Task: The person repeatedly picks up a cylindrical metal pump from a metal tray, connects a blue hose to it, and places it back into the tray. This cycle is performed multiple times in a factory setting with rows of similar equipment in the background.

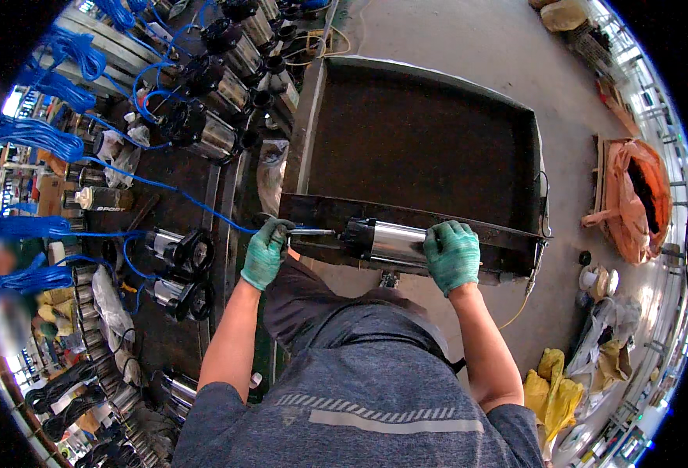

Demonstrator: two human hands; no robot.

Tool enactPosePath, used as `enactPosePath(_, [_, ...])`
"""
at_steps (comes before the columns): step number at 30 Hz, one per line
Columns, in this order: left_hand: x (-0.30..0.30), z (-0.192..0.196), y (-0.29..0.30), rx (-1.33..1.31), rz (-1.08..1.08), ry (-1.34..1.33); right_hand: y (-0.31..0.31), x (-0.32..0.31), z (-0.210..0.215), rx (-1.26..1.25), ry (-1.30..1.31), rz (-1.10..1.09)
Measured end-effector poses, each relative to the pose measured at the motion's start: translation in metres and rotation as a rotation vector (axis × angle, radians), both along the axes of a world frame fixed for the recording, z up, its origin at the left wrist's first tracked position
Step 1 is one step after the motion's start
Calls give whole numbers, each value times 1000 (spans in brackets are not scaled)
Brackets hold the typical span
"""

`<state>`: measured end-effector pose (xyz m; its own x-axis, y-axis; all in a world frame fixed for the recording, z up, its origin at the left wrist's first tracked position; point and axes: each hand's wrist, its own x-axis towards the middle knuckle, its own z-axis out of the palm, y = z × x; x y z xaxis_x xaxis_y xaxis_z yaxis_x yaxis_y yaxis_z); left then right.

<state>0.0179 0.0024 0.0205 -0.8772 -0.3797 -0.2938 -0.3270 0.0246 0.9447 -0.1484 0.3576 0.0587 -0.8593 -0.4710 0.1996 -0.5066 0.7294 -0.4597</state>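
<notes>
My left hand (267,253), in a green work glove, is closed around one end of a slim shiny metal rod (311,232). The rod points right, toward the black end of a silver cylindrical pump (397,242); whether it touches the pump I cannot tell. That pump lies on its side along the near edge of a dark, shallow metal tray (525,234). My right hand (453,252), gloved in the same green, wraps over the pump's right end. A blue cable (203,204) runs from the left up to my left hand, where its end is hidden.
Several pumps with black ends (203,129) stand in a row at the far left. Two more pumps (178,249) lie left of my left arm. Coiled blue cables (36,139) line the left side. An orange sack (632,199) and yellow bag (550,394) are on the right.
</notes>
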Motion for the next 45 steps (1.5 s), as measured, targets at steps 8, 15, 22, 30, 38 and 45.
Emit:
enactPosePath(8, [-13,-21,-1,315,-36,-146,-1,0,2,9,2,-6])
enactPosePath(15, [-35,-19,-19,633,-70,-460,-3,-1,6,2,20,6])
enactPosePath(22, [-33,-29,-14,-257,-440,-175,-4,-1,8,7,21,8])
enactPosePath(30, [-39,-11,-10,605,-167,-297,-2,0,3,21,31,-7])
enactPosePath(38, [-34,-38,-15,-292,-448,-199,-4,0,8,13,13,19])
enactPosePath(45, [-44,-12,-7,539,-97,-240,-1,1,3,3,30,8])
